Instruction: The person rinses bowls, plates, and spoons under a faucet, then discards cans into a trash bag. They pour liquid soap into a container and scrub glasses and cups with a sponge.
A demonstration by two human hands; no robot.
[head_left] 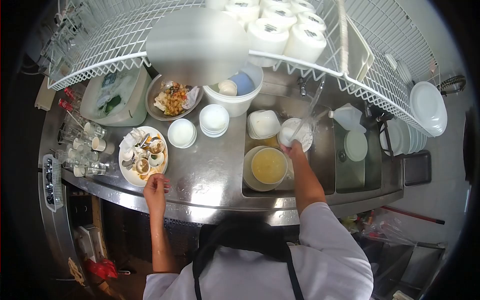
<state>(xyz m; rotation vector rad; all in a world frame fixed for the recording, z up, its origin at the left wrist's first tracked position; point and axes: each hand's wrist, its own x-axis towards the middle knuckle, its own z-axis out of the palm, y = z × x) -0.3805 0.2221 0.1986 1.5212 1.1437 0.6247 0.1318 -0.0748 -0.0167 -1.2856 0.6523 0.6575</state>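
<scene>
My right hand [292, 148] is closed on a small white bowl [286, 135] in the sink, beside the running water [306, 117]. A round white dish [303, 142] lies under and beside that bowl. Just below the oval plate [125, 173] is my left hand [157, 186], its fingers loosely curled; whether it touches the rim I cannot tell. Used small cups [142, 165], cutlery and food scraps lie on the plate. Stacked square bowls [264, 124] and a round bowl of yellowish liquid [269, 166] stand in the same basin.
Overhead hangs a white wire rack [120, 47] with cups. Two bowl stacks [182, 133] [214, 120], a scrap bowl [173, 102], a white bucket [235, 104], a soapy tub [116, 95] and glasses [82, 155] stand on the counter. A plastic jug [347, 116] is at the right basin.
</scene>
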